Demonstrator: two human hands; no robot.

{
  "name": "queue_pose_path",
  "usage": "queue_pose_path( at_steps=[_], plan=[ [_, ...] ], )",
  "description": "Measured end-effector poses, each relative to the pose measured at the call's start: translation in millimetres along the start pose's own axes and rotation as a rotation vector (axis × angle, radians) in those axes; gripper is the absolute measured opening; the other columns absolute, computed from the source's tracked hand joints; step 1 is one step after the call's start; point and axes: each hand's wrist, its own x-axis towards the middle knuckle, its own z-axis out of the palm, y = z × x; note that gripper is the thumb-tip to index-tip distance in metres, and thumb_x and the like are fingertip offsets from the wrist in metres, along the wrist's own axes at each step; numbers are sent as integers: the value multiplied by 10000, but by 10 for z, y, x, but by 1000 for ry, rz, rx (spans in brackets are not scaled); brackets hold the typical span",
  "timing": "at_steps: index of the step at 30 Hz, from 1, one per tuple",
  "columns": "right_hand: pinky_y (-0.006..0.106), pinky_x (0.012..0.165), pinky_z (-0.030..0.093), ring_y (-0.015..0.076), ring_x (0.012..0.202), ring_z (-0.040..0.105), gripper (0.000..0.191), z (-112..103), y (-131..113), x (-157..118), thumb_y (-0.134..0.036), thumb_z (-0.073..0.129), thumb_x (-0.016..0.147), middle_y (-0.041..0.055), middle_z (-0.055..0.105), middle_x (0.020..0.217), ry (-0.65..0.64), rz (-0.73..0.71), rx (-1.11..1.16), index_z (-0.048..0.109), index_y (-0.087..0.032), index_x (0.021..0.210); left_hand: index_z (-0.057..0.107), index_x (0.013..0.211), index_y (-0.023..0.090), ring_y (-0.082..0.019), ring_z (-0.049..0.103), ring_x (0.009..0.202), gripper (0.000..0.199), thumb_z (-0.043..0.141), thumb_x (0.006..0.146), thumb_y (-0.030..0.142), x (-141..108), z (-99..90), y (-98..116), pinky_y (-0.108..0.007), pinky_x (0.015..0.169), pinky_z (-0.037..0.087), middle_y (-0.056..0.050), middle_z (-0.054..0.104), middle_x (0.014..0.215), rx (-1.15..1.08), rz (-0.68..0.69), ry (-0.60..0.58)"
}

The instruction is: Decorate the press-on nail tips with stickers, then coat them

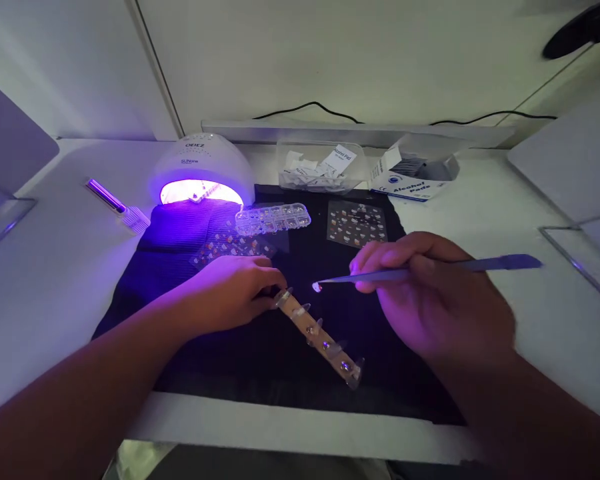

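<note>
My right hand (pixel 440 300) is closed around a pair of tweezers (pixel 340 277), whose points reach left over the black cloth. At the tips is a tiny white-and-red sticker (pixel 317 287). My left hand (pixel 240 290) pinches the upper end of a narrow wooden strip (pixel 303 325) between thumb and fingers. Several clear false nails (pixel 335 348) sit across this strip, some with small shiny dots beneath them. The strip slants down to the right, and the sticker hangs just above and right of its upper end, apart from the nails.
A lit nail lamp (pixel 203 163) glows purple at the back left, near a brush (pixel 130 217). On the black cloth (pixel 220 367) lie sticker sheets (pixel 357 223) and a clear compartment case (pixel 275 219). Behind stand a tub of alcohol pads (pixel 323 175) and an alcohol pad box (pixel 413 177).
</note>
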Motion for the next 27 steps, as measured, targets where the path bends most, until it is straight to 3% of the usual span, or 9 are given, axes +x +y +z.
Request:
queue_pose_path(
  at_steps=[5, 13, 22, 27],
  plan=[
    [271, 702, 579, 152, 681, 721, 106, 52, -205, 3, -333, 797, 870, 14, 782, 741, -16, 109, -73, 831, -237, 844, 775, 1096, 224, -190, 678, 769, 217, 684, 903, 185, -13, -1, -23, -301, 676, 461, -27, 726, 898, -14, 6, 11],
    [261, 506, 515, 151, 575, 694, 148, -84, 227, 152, -375, 833, 806, 15, 774, 666, -47, 263, 102, 806, -238, 760, 774, 1115, 238, -172, 658, 712, 234, 662, 917, 183, -14, 8, -49, -295, 637, 436, -17, 713, 890, -34, 24, 5],
    [237, 417, 454, 161, 556, 674, 113, -148, 269, 96, -331, 808, 823, 29, 760, 653, -54, 395, 183, 801, -233, 767, 754, 1144, 253, -184, 688, 727, 251, 595, 956, 206, -10, 46, -50, -300, 616, 429, -17, 727, 884, -10, 68, 28],
    [243, 382, 401, 138, 471, 571, 84, -158, 301, 115, -287, 769, 838, 40, 761, 661, -60, 431, 154, 810, -246, 777, 747, 1157, 256, -194, 690, 725, 258, 559, 981, 230, 4, 37, -31, -314, 610, 418, -22, 720, 891, -6, 50, 5]
  ],
)
